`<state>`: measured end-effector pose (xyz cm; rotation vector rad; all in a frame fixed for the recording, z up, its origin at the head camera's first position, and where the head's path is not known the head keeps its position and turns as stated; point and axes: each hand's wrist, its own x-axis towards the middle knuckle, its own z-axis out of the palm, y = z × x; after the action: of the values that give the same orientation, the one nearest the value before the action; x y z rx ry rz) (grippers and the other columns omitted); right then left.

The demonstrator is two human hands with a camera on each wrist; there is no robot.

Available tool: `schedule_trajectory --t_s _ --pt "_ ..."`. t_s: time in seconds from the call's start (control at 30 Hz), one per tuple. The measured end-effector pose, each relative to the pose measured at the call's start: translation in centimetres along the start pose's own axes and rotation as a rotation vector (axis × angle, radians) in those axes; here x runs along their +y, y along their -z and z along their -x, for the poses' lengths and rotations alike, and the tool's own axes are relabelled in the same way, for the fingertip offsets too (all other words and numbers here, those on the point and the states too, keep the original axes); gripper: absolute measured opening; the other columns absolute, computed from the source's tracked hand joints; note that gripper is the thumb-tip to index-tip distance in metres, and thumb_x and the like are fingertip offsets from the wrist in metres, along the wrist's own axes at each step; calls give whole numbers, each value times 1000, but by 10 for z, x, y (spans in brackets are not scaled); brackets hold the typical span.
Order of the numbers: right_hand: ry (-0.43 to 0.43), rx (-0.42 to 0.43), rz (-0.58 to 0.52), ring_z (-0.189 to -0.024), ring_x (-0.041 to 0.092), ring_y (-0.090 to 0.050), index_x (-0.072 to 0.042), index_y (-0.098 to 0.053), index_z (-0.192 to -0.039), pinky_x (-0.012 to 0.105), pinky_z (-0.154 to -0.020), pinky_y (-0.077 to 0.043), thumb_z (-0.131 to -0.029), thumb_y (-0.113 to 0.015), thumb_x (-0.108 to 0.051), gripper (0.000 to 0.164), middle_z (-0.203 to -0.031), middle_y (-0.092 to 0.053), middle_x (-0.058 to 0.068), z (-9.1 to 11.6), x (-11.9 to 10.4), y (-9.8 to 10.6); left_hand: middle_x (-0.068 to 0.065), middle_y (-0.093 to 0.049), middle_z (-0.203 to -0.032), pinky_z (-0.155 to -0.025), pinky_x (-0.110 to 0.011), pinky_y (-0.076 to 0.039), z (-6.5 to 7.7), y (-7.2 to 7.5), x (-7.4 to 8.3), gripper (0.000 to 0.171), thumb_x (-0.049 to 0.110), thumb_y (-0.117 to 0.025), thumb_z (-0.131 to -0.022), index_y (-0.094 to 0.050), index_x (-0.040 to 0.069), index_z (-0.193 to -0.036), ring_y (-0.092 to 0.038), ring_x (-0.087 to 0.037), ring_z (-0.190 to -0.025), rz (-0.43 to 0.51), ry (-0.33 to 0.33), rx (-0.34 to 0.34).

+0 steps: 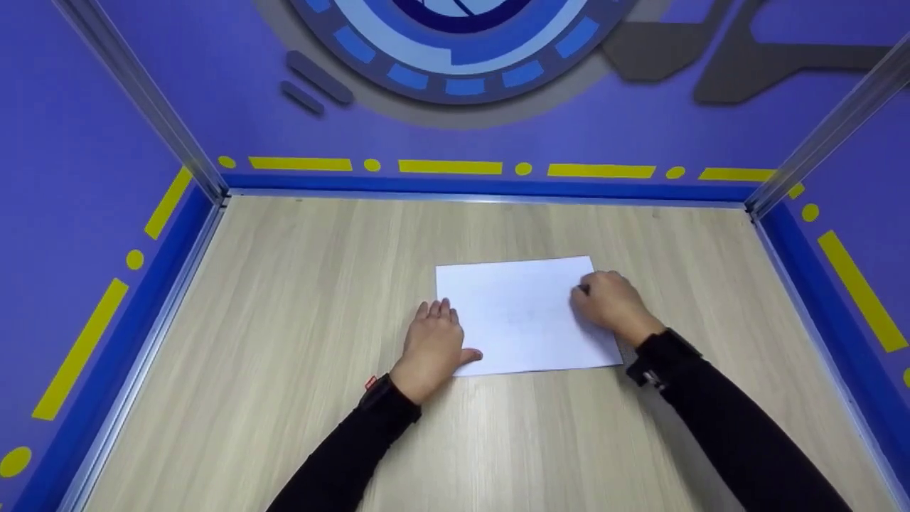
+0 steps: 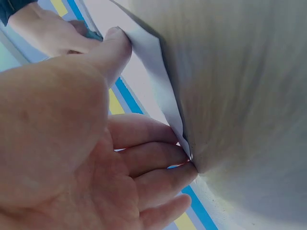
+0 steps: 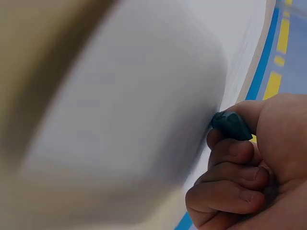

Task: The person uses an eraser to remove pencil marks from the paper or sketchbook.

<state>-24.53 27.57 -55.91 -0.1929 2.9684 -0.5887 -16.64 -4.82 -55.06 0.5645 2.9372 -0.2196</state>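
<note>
A white sheet of paper (image 1: 519, 334) lies on the table with faint grey marks near its middle. My left hand (image 1: 430, 348) rests on its left edge, fingers fairly straight and thumb spread over the lower left corner. In the left wrist view the paper's edge (image 2: 160, 72) runs beside the fingertips and stands a little off the tabletop. Over the right side of the sheet, my right hand (image 1: 613, 304) pinches a small dark teal lump (image 3: 231, 125), faceted like an eraser, between thumb and index finger. The other fingers curl into the palm, and the lump's tip is right at the paper.
The light wood-grain tabletop (image 1: 284, 320) extends around the sheet. Purple-blue panels with yellow dashes form a back wall (image 1: 455, 142) and two side walls, joined by metal rails (image 1: 156, 313). Both forearms wear black sleeves and wrist straps.
</note>
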Motion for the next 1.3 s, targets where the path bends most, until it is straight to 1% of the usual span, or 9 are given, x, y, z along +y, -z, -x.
schedule_trajectory --t_s 0.1,0.23,0.47,0.67,0.8,1.0,1.2,1.27,1.3 --pt "-33 -8 10 -81 31 -61 -3 -69 -79 45 -71 -49 -103 -59 -20 31 -85 -70 15 4 14 8 -18 -60 -164 -132 -47 -42 0 0 0 99 79 -61 -97 -62 -1 -154 -57 -31 -154 -3 1 2" --pt "-58 -40 8 -74 26 -53 -10 -56 -72 35 -64 -36 -104 -59 -20 34 -75 -55 7 7 18 14 -19 -61 -162 -131 -48 -43 -1 -1 1 99 79 -61 -97 -63 -2 -153 -58 -32 -153 -8 -1 14" --pt "-118 -127 28 -74 27 -55 -7 -58 -79 36 -63 -38 -107 -57 -25 34 -78 -56 9 9 13 21 -20 -60 -163 -133 -48 -42 -1 0 4 99 78 -62 -97 -61 -3 -154 -58 -33 -154 10 -4 0" --pt "-114 -145 -33 -73 27 -57 -9 -58 -80 35 -63 -42 -110 -53 -31 37 -79 -57 9 7 -2 18 -20 -58 -165 -133 -48 -41 -2 0 4 99 77 -62 -98 -60 -3 -155 -56 -34 -155 19 2 -13" --pt "-61 -171 -75 -76 26 -56 -10 -58 -80 37 -67 -43 -110 -55 -33 37 -79 -54 7 3 -25 8 -20 -58 -165 -134 -47 -40 -4 0 3 99 77 -62 -98 -59 -3 -156 -56 -33 -156 12 8 -23" --pt "37 -188 -94 -81 27 -59 -9 -63 -82 42 -76 -49 -110 -60 -31 35 -81 -60 7 -6 -80 -11 -19 -58 -165 -133 -47 -41 -3 -1 2 98 77 -63 -97 -61 -1 -155 -56 -32 -156 13 10 -18" --pt "120 -247 -49 -78 30 -63 -12 -59 -73 50 -80 -56 -110 -59 -27 40 -75 -63 8 -14 -139 -34 -19 -62 -161 -131 -46 -43 -2 -2 2 97 78 -64 -96 -63 -1 -153 -59 -32 -152 -1 5 25" --pt "152 -261 -31 -76 29 -62 -13 -60 -69 50 -79 -56 -109 -58 -27 42 -72 -62 6 -18 -153 -40 -19 -62 -162 -132 -46 -42 -2 -2 2 97 77 -64 -96 -63 -1 -153 -59 -32 -152 3 4 26" --pt "182 -255 -34 -75 27 -62 -14 -60 -67 48 -77 -55 -108 -57 -29 43 -70 -61 4 -26 -151 -53 -19 -62 -162 -132 -46 -42 -2 -1 2 97 77 -64 -97 -63 -1 -153 -59 -33 -153 6 4 26"
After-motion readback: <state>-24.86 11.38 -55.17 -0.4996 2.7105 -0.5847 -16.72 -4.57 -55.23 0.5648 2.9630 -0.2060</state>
